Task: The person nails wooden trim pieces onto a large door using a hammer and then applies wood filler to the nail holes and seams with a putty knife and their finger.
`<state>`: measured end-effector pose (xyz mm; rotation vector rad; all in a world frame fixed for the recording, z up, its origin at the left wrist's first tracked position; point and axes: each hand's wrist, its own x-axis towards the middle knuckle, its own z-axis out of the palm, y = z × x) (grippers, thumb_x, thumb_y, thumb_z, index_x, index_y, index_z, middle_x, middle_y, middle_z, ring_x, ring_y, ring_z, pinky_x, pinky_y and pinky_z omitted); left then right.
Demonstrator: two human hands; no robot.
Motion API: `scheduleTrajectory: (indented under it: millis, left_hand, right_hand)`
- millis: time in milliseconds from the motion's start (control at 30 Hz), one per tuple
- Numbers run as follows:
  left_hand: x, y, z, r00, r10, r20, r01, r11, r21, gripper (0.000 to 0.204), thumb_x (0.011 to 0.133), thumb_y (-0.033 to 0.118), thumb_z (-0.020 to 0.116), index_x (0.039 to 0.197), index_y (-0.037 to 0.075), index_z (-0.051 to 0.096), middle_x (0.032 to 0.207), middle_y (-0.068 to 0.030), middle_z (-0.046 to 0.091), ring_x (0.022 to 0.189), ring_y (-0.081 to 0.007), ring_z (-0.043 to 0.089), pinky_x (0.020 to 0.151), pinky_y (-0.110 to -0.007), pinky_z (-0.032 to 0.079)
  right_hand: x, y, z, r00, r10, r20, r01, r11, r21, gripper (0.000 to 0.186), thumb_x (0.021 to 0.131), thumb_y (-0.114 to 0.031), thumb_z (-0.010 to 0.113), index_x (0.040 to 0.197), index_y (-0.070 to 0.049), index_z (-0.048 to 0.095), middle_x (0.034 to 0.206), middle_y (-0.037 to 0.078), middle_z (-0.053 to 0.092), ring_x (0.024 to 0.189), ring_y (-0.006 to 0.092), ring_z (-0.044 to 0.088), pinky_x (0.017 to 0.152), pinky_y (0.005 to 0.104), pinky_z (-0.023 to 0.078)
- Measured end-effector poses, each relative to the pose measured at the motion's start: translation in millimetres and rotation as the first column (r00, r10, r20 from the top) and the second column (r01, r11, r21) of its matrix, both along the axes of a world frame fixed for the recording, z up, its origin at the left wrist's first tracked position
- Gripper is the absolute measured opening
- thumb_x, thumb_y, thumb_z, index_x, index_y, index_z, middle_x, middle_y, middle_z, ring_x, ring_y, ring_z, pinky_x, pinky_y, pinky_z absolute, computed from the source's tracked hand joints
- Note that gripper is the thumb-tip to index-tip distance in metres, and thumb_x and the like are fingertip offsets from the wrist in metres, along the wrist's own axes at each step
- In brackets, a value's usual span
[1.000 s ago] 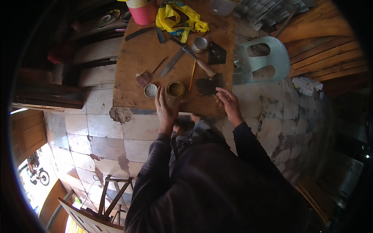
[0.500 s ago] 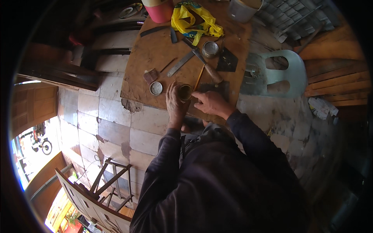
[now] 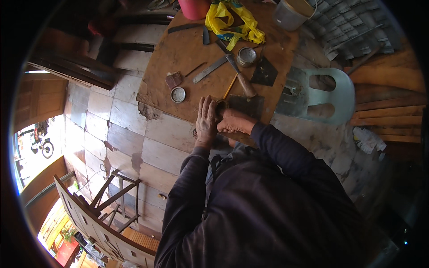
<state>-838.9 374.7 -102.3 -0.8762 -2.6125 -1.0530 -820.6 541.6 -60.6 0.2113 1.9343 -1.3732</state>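
A left hand [image 3: 206, 121] clasps an open can [image 3: 221, 106] at the near edge of the desk [image 3: 154, 85]; a right hand [image 3: 236, 121] curls against it, its grip unclear. A pencil [image 3: 230, 86], a wooden-handled tool [image 3: 246, 84] and a dark sheet [image 3: 251, 106] crowd close, a round tin [image 3: 178, 94] to the left.

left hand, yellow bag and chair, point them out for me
left hand [image 3: 206, 123]: head view, back of the hand
yellow bag [image 3: 246, 30]: head view, crumpled right-hand part
chair [image 3: 322, 96]: head view, backrest between its two openings
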Motion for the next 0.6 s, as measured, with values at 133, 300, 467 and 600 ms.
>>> scheduleTrajectory:
  millis: [133, 300, 467, 600]
  left_hand:
    - [4, -4, -10, 1.0, 0.014, 0.016, -0.015, 1.0, 0.024, 0.066, 0.09, 0.014, 0.071, 0.152, 0.005, 0.049, 0.162, -0.0223, 0.048, 0.152, -0.0486, 0.043, 0.12, -0.052, 0.046]
    - [5, -6, -18, 1.0, 0.025, -0.004, -0.025, 0.997, 0.077, 0.069, 0.093, 0.019, 0.071, 0.154, 0.005, 0.045, 0.163, -0.0221, 0.047, 0.152, -0.0479, 0.043, 0.12, -0.052, 0.046]
    - [7, -9, -18, 0.998, 0.06, 0.015, -0.061, 0.994, 0.092, 0.067, 0.095, 0.019, 0.07, 0.155, 0.004, 0.044, 0.162, -0.0221, 0.048, 0.151, -0.0484, 0.045, 0.119, -0.052, 0.047]
    - [6, -11, -20, 0.991, 0.089, 0.098, -0.103, 0.982, 0.161, 0.063, 0.094, 0.013, 0.069, 0.152, 0.003, 0.047, 0.16, -0.0226, 0.05, 0.149, -0.0477, 0.047, 0.118, -0.051, 0.047]
  right_hand:
    - [-2, -2, 11, 0.93, -0.183, 0.319, 0.293, 0.894, -0.339, 0.013, 0.08, -0.008, 0.077, 0.08, -0.008, 0.063, 0.064, 0.0, 0.061, 0.043, 0.0073, 0.047, 0.041, 0.0279, 0.032]
    - [-4, -5, 19, 0.842, -0.193, 0.503, 0.462, 0.74, -0.49, 0.017, 0.086, -0.008, 0.078, 0.081, -0.009, 0.063, 0.067, -0.002, 0.059, 0.047, 0.0061, 0.047, 0.043, 0.0242, 0.035]
    - [3, -11, 15, 0.762, -0.234, 0.604, 0.609, 0.577, -0.545, 0.02, 0.088, -0.009, 0.08, 0.082, -0.013, 0.062, 0.07, -0.004, 0.057, 0.05, 0.0054, 0.047, 0.046, 0.0222, 0.036]
    - [12, -17, 14, 0.72, -0.281, 0.634, 0.679, 0.471, -0.563, 0.022, 0.09, -0.01, 0.079, 0.081, -0.015, 0.06, 0.071, -0.004, 0.056, 0.05, 0.0053, 0.045, 0.048, 0.0247, 0.036]
